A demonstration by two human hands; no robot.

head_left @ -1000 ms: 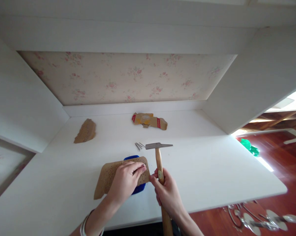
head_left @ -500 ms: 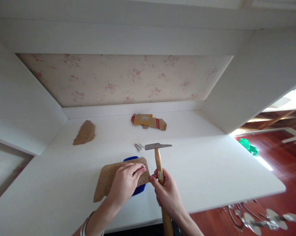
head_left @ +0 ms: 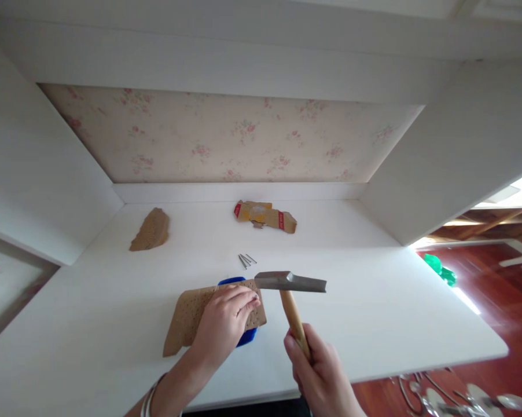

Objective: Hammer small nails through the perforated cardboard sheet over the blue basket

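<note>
The right hand [head_left: 315, 368] grips a wooden-handled, grey-metal hammer [head_left: 292, 310]; the left hand [head_left: 226, 315], fingertips pinched around something I can't make out, is over hole-dotted brown cardboard [head_left: 189, 307] lying across a blue object [head_left: 246, 337].

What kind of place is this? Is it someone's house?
Probably a room in a home: there's flowery wallpaper, a white tabletop set between white side panels, and a reddish wooden floor.

Quantities: left hand [head_left: 227, 315], one; right hand [head_left: 315, 365], one; hammer [head_left: 287, 284], one; perforated cardboard sheet [head_left: 190, 313], one; loose nails [head_left: 243, 262], minimum three; torn cardboard pieces [head_left: 151, 229], two.
</note>
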